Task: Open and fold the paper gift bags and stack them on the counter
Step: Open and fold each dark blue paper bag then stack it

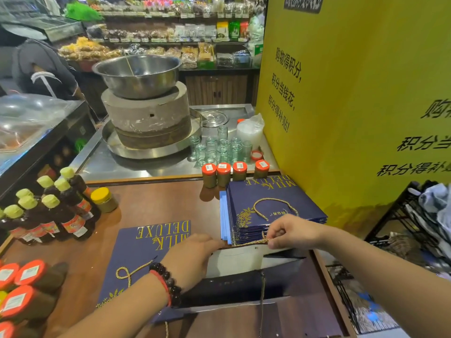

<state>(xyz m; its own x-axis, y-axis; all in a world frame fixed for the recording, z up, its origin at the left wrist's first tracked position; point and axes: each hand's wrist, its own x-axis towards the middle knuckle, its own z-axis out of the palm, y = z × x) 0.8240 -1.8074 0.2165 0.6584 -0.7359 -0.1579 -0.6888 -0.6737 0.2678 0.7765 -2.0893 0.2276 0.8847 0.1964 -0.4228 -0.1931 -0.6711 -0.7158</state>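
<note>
Open bag (244, 272) on the counter (156, 206) between both hands, left hand (192, 257) reaching inside with straight fingers, right hand (290, 231) pinching its cord (251, 242), stack (271, 206) just beyond

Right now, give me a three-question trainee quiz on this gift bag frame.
1. True or false: the right hand pinches a gold cord handle.
2. Which hand is inside the opened navy paper bag?
3. The stack of flat navy bags sits: A) left of the loose flat navy bag, B) right of it.

Key: 1 true; 2 the left hand; 3 B.
</note>
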